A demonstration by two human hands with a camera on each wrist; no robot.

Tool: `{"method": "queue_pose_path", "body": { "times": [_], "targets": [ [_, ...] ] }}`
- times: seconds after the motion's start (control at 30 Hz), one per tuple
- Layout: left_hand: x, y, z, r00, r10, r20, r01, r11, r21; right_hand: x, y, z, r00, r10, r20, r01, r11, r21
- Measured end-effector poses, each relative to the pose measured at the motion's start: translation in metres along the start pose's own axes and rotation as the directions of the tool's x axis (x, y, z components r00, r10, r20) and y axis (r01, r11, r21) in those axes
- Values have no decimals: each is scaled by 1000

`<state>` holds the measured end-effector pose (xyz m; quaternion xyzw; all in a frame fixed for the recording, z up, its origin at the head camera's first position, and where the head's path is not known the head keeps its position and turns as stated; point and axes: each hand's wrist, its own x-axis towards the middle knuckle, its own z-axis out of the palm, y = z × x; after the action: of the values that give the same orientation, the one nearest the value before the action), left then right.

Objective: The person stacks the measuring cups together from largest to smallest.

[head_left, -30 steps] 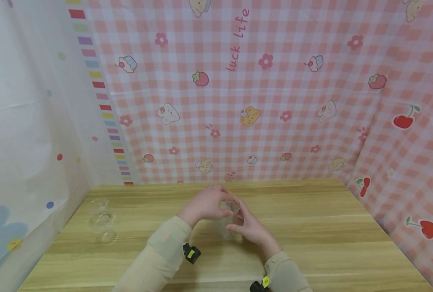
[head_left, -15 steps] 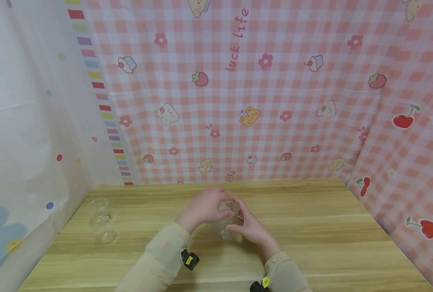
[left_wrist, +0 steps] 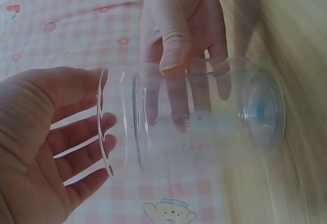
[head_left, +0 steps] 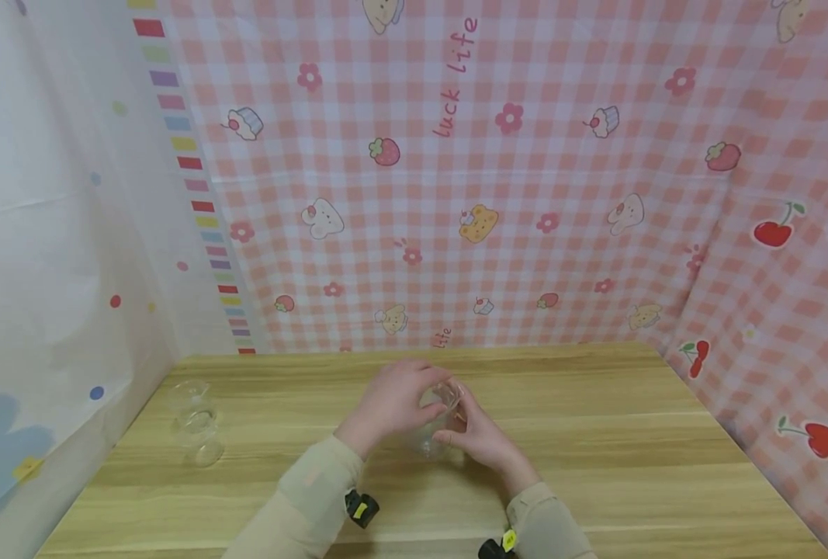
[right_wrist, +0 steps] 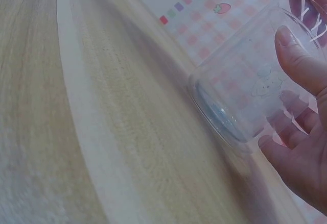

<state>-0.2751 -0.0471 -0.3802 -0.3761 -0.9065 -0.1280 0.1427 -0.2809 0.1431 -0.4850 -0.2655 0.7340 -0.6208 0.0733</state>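
Between both hands, at the middle of the table, a clear cup [head_left: 427, 444] stands upright. My left hand [head_left: 394, 402] reaches over its top and holds the rim, thumb on the near side and fingers on the far side. Lower down, my right hand [head_left: 479, 436] grips the cup's right side between thumb and fingers. In the left wrist view the see-through cup [left_wrist: 255, 106] lies sideways across the picture, with two rim lines near its mouth. The right wrist view has the base of the cup [right_wrist: 219, 112] close over the wood.
Toward the left of the wooden table [head_left: 595, 466] is a clear, ringed object [head_left: 200, 423], its outline faint against the wood. A pink checked cloth [head_left: 455, 178] hangs behind the table's back edge, and cloth hangs on both sides too.
My left wrist and forearm have dropped slightly toward me while its fingers stay at the cup's rim. The right hand keeps its place on the cup.
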Motion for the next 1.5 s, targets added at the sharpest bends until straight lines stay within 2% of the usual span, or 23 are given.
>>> {"method": "queue_pose_path", "body": {
  "times": [0.37, 0.57, 0.73, 1.0, 1.33, 1.5],
  "targets": [
    [-7, 3, 1, 993, 27, -117, -17, 996, 86, 1, -1, 1, 1000, 6, -6, -6, 1000, -16],
    [-12, 2, 3, 978, 60, -202, -41, 995, 94, 0, -1, 0, 999, 22, -23, -23, 1000, -12],
    [-16, 1, 4, 966, 83, -244, -64, 994, 85, 1, 0, 0, 1000, 4, -19, -4, 1000, -14],
    [-26, 1, 4, 963, 91, -253, -74, 994, 75, 1, 1, 0, 1000, 0, -17, -1, 1000, -21],
    [-39, -4, 4, 978, 60, -201, -48, 997, 65, 1, 1, 0, 1000, -2, -27, 1, 999, -32],
    [-46, -7, 3, 978, 57, -202, -46, 997, 60, 2, 3, 1, 999, -25, -24, 25, 1000, -14]
  ]
}}
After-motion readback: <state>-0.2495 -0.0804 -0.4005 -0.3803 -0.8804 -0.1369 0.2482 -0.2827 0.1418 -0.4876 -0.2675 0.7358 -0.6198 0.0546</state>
